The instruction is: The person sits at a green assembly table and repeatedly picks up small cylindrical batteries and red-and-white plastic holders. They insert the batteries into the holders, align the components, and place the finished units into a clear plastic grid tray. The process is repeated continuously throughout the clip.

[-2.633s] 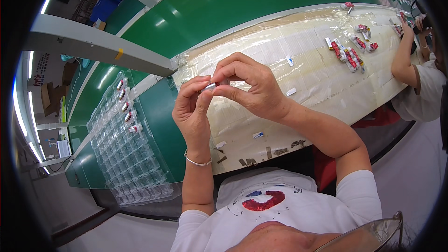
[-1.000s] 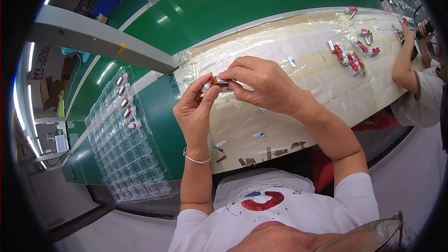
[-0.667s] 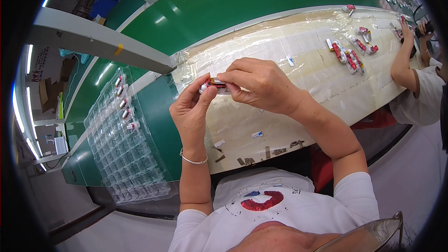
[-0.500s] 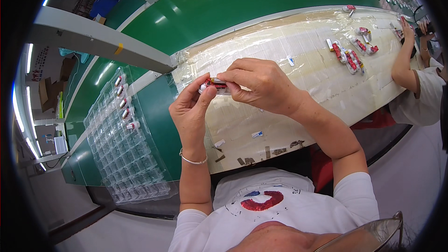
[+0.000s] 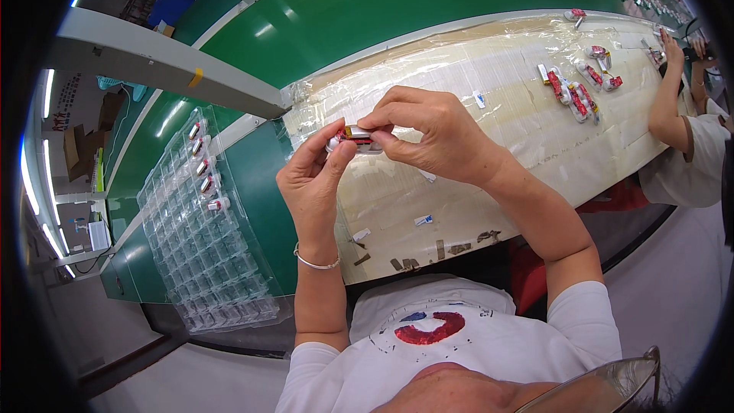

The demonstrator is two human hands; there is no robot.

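Note:
In front of me, my left hand (image 5: 312, 176) pinches the left end of a small red-and-white device part (image 5: 356, 140) between thumb and fingers. A silver block with a yellowish end lies along its upper side. My right hand (image 5: 436, 136) is closed at the right end of this part, thumb and fingertips on the silver block. The fingertips hide some of the part, so its exact kind cannot be made out. Both hands are above the cream-covered work surface (image 5: 474, 176).
To the left, a clear plastic compartment tray (image 5: 206, 260) holds several similar red-and-silver parts (image 5: 206, 183). More such parts (image 5: 569, 95) lie in a cluster at the right. Small white-and-blue labels (image 5: 423, 220) are scattered about. A grey post (image 5: 168, 61) stands at upper left; a co-worker's arm (image 5: 667, 111) is far right.
My right hand has shifted slightly, and its fingers have slid along the silver block, showing more of it and its yellowish end. My left hand keeps its grip.

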